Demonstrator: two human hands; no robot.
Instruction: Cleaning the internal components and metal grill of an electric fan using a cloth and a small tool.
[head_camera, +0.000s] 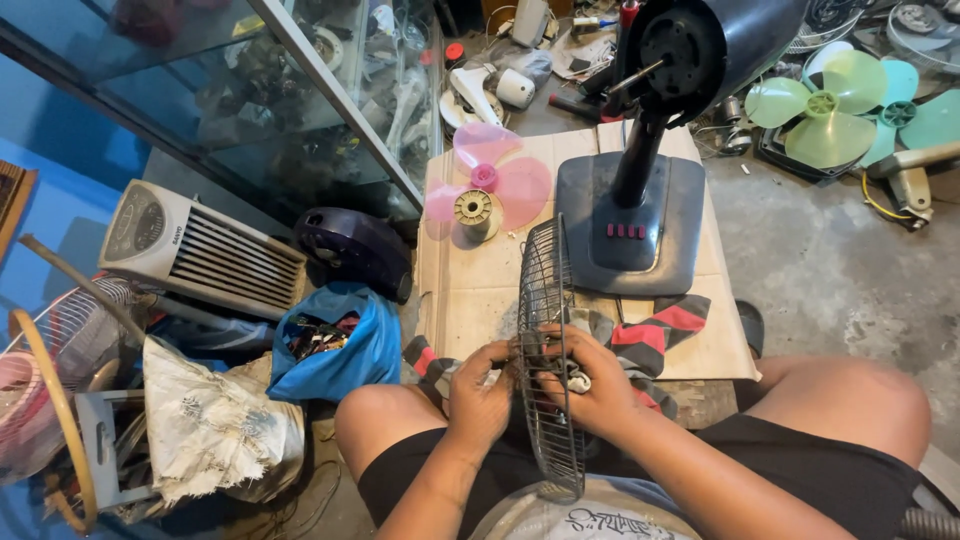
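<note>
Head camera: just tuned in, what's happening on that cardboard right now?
A seated person holds a wire fan grille upright on edge between the knees, left hand and right hand gripping either side, with a pale rag at the right fingers. A fan stand with its motor exposed sits on the cardboard, beside a pink blade. A striped cloth lies near the knees.

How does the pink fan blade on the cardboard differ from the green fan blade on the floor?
The pink fan blade is translucent, while the green fan blade looks opaque. The pink one lies on cardboard near the fan stand; the green one lies on bare concrete among other parts. Both are detached, with rounded lobes.
</note>
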